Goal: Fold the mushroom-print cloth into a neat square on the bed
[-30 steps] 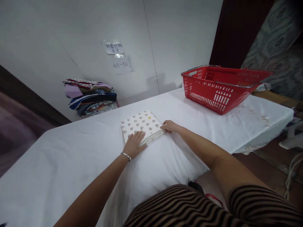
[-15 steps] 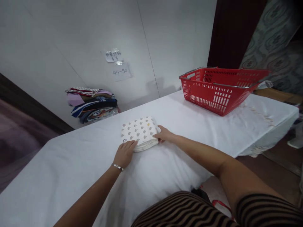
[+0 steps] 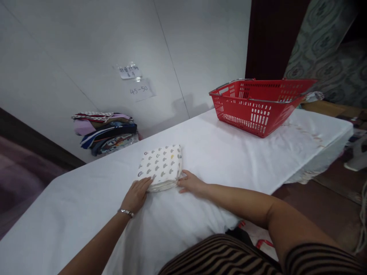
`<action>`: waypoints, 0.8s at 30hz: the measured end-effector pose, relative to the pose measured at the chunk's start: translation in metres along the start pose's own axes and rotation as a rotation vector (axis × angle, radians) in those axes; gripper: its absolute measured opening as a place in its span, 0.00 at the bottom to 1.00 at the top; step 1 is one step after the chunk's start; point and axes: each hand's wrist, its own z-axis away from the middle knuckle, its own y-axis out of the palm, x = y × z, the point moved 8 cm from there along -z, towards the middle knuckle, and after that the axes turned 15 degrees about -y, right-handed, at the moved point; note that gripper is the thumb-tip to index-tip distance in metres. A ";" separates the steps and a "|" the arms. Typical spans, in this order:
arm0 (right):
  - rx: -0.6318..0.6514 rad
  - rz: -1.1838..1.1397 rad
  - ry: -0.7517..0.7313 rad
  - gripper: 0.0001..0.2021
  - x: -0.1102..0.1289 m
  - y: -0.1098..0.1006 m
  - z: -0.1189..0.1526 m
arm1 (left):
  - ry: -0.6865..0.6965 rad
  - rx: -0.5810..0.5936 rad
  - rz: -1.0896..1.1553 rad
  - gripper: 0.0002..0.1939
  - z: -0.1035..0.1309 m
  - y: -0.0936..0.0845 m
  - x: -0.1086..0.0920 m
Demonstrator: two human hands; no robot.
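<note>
A folded white cloth (image 3: 161, 165) with grey, dark and yellow printed motifs lies on the white-covered table (image 3: 229, 152), its stacked layers showing along the near edge. My left hand (image 3: 137, 194), a silver bracelet at its wrist, rests with outstretched fingers flat on the cloth's near left corner. At the near right corner, my right hand (image 3: 192, 183) has its fingers closed on the edge of the layers. Part of its grip is hidden.
A red plastic basket (image 3: 255, 114) with metal handles stands at the back right of the table. Against the wall at the left is a pile of folded clothes (image 3: 107, 131). Two paper notes (image 3: 140, 89) are taped above it. The table's right edge drops to the floor.
The view has shifted a little, with basket and clothes pile now further left. Cloth and both hands sit nearer to me and further left. My right hand has moved down to the cloth's near right corner.
</note>
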 end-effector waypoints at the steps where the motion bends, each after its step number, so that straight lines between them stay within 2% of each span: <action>1: -0.003 0.009 0.022 0.41 0.000 0.000 -0.002 | 0.002 0.000 0.002 0.29 0.000 -0.001 0.000; 4: -0.005 0.012 0.080 0.43 0.001 0.001 -0.007 | -0.007 0.006 0.000 0.30 0.000 -0.005 -0.002; 7: 0.033 -0.010 0.104 0.44 0.003 0.006 -0.012 | -0.079 -0.017 -0.029 0.31 0.000 -0.013 -0.012; 9: 0.066 0.059 0.116 0.44 0.003 0.004 -0.016 | -0.119 -0.057 -0.037 0.32 0.000 -0.021 -0.025; 11: 0.096 0.212 0.121 0.42 0.006 -0.005 -0.026 | -0.083 -0.065 -0.007 0.32 -0.003 -0.024 -0.047; 13: 0.090 0.442 0.080 0.37 0.016 -0.020 -0.046 | -0.054 -0.068 0.023 0.32 -0.007 -0.026 -0.066; 16: -0.023 0.846 -0.081 0.29 0.048 -0.046 -0.087 | -0.061 -0.089 0.060 0.32 -0.015 -0.026 -0.082; 17: -0.057 0.918 -0.107 0.27 0.057 -0.052 -0.101 | -0.066 -0.092 0.072 0.32 -0.017 -0.025 -0.085; 21: -0.092 1.066 -0.185 0.22 0.076 -0.061 -0.149 | -0.072 -0.108 0.129 0.28 -0.019 -0.018 -0.086; 24: -0.056 1.135 -0.234 0.24 0.074 -0.056 -0.174 | -0.118 -0.158 0.196 0.23 -0.019 -0.017 -0.077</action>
